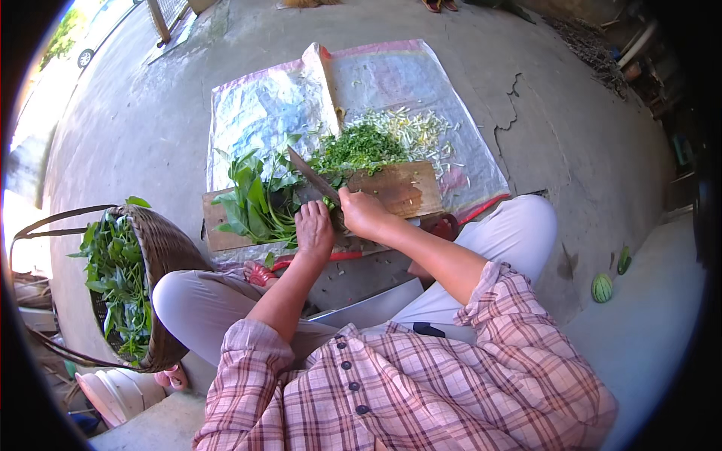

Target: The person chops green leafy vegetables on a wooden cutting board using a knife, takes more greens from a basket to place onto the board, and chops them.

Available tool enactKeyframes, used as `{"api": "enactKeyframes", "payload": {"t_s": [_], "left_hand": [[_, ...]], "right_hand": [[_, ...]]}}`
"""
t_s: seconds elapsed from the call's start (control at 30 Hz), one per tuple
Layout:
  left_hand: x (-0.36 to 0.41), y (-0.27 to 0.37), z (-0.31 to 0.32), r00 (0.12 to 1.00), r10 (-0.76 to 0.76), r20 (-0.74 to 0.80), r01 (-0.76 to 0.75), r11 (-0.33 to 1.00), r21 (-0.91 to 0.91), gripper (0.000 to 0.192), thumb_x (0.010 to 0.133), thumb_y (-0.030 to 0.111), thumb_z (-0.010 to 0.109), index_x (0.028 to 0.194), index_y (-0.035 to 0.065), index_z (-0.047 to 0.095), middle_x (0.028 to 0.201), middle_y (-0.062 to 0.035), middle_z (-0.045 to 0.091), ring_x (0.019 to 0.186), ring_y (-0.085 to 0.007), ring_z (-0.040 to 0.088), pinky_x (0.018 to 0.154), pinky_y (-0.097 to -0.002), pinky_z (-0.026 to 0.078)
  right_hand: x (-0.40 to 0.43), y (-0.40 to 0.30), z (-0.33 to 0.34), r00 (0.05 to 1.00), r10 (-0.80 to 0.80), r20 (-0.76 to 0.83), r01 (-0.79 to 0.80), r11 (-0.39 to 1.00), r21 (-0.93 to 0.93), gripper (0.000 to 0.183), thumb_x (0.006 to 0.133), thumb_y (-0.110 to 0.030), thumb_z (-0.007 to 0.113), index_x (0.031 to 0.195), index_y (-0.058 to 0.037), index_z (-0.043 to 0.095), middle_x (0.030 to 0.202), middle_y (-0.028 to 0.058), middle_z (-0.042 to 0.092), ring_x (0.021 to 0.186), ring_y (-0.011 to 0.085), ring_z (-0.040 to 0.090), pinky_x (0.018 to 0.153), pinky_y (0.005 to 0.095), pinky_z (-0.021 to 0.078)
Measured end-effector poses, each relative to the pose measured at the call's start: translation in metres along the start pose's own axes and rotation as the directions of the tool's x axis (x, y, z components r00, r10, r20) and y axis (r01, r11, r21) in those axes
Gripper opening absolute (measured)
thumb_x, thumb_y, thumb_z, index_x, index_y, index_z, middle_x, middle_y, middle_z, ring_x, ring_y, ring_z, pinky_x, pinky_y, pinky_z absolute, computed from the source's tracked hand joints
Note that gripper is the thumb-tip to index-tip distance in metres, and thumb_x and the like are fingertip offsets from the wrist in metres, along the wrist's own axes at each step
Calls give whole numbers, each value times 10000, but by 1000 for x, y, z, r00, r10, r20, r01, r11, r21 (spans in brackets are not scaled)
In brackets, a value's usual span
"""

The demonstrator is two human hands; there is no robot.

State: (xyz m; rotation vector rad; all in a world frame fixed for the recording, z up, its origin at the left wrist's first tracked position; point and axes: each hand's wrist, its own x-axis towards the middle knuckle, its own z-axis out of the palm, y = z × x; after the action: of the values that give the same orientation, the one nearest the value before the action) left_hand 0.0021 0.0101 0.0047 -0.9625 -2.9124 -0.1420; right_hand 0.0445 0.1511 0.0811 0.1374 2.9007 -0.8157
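My left hand holds the stems of a bunch of leafy greens against a wooden board. Close to its right, my right hand grips a knife, whose dark blade points up and to the left over the board. Chopped green pieces lie heaped just beyond the board, with pale chopped stems to their right. Both heaps rest on a flattened woven plastic sack. The knife's handle is mostly hidden in my right hand.
A woven basket full of leafy greens leans on its side by my left knee. Behind it lies a white bucket. On the right, a small striped melon and a green fruit sit on the cracked concrete floor.
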Motion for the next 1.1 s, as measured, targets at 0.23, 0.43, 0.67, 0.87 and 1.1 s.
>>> {"api": "enactKeyframes", "payload": {"t_s": [0.23,0.43,0.67,0.87,1.1], "left_hand": [[7,-2,2,997,-2,-79,3,1000,12,348,794,114,501,1115,-20,511,987,-126,524,937,-268,514,783,-370,413],[10,0,6,1000,-16,-27,16,1000,-1,351,790,114,508,1115,-19,510,995,-126,527,941,-270,515,774,-373,417],[8,-2,5,999,1,-46,-1,1000,10,344,787,117,513,1105,-16,511,984,-121,523,936,-266,511,769,-371,412],[12,0,4,1000,-1,-10,1,1000,-28,337,799,127,502,1099,-27,513,994,-127,516,953,-278,501,788,-384,404],[3,1,5,986,-35,-160,24,998,-65,335,808,115,480,1097,-48,519,997,-144,513,956,-290,499,809,-395,407]], "right_hand": [[-26,-17,-37,999,-45,19,46,997,-56,153,799,-37,494,929,44,485,744,265,644,738,414,656,658,479,532],[-40,-19,-42,998,-47,36,50,996,-72,121,783,-19,489,880,52,476,688,265,621,673,427,637,602,503,506],[-34,-31,-47,991,-28,128,44,991,-125,140,802,-41,497,884,68,526,767,263,652,722,384,671,641,451,544],[-9,-16,5,999,-32,2,32,986,-166,142,777,-26,513,890,60,505,725,250,645,690,391,666,608,464,541],[-7,-7,10,994,-71,-84,60,990,-127,154,778,-44,523,899,40,477,704,239,641,683,391,662,604,467,538]]}}
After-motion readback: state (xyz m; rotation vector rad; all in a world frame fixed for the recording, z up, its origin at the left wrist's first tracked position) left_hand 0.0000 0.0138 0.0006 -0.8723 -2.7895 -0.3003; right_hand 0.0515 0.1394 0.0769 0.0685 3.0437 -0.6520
